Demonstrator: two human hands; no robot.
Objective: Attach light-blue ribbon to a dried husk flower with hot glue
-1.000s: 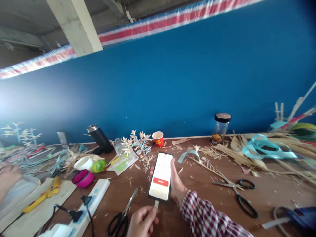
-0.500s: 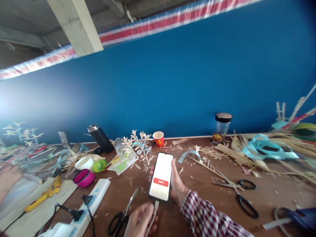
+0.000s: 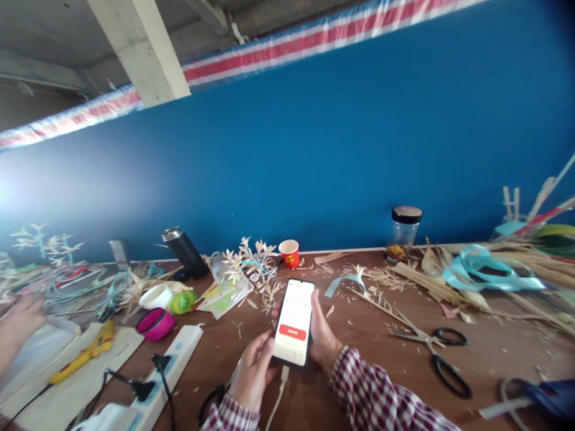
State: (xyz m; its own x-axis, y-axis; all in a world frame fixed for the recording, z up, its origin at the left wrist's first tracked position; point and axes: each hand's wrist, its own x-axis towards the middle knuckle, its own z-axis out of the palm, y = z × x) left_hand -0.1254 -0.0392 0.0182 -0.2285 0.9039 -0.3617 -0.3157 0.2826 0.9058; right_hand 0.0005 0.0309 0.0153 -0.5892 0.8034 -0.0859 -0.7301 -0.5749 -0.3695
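A lit smartphone (image 3: 293,320), with a red button on its screen, stands tilted toward me above the brown table. My right hand (image 3: 323,335) wraps round its right side, thumb along the edge, fingertips showing at the left edge. My left hand (image 3: 253,368) closes on the phone's lower left corner, with its thumb along the edge. From the phone's bottom end a white charging cable (image 3: 278,400) hangs down between my wrists. Partly hidden behind my left hand lies a pair of black-handled scissors (image 3: 211,398).
On the left lie a white power strip (image 3: 177,353), a yellow glue gun (image 3: 96,353) and a magenta bowl (image 3: 156,324). Another person's hand (image 3: 24,323) is at far left. Open scissors (image 3: 429,338) and blue ribbon (image 3: 487,268) lie right. A red paper cup (image 3: 290,254) stands behind the phone.
My left hand has moved up from the charging cable to the phone's lower left corner, covering more of the scissors. The right hand keeps its hold on the phone.
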